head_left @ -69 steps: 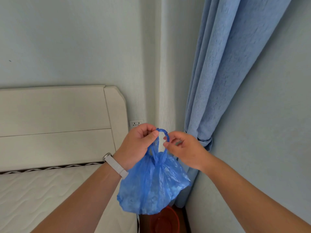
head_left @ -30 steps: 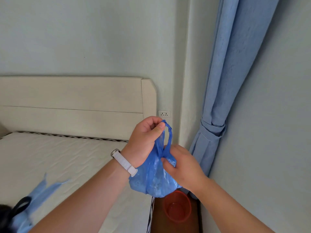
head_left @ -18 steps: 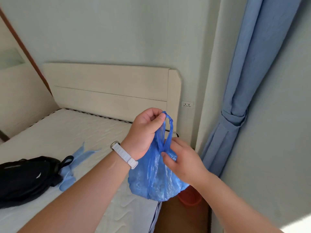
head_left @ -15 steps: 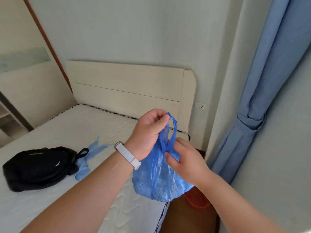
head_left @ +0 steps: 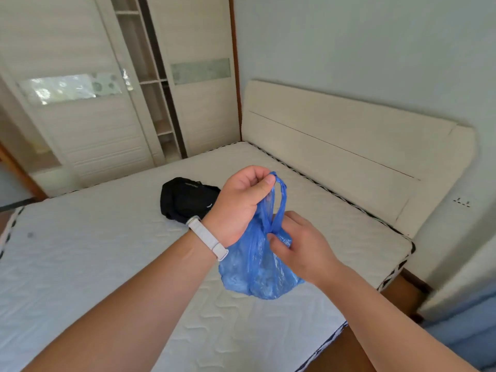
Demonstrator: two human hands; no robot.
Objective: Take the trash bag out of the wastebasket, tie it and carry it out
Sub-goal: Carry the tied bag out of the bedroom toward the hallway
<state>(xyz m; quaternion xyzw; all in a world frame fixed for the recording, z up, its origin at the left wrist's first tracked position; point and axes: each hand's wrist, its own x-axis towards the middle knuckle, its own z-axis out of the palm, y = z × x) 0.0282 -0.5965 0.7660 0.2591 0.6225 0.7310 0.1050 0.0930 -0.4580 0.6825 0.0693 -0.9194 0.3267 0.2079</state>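
Note:
A blue plastic trash bag point(head_left: 257, 272) hangs in the air over the bed, its handles drawn up into a loop with a twist at the neck. My left hand point(head_left: 239, 202), with a white strap on the wrist, pinches the top of the loop between thumb and fingers. Just below and to the right, my right hand point(head_left: 300, 245) grips the bag at the twisted neck. The wastebasket is out of view.
A bare white mattress point(head_left: 107, 264) fills the lower left, with a black bag point(head_left: 188, 200) lying on it behind my left wrist. A cream headboard point(head_left: 349, 146) runs along the right wall. A wardrobe point(head_left: 94, 103) stands at the back left. Blue curtain point(head_left: 467, 334) shows at the lower right.
The view has swung left, from the curtain corner and red wastebasket to the bed and wardrobe. My right hand dropped from the loop to the bag's neck. Both hands kept hold of the bag.

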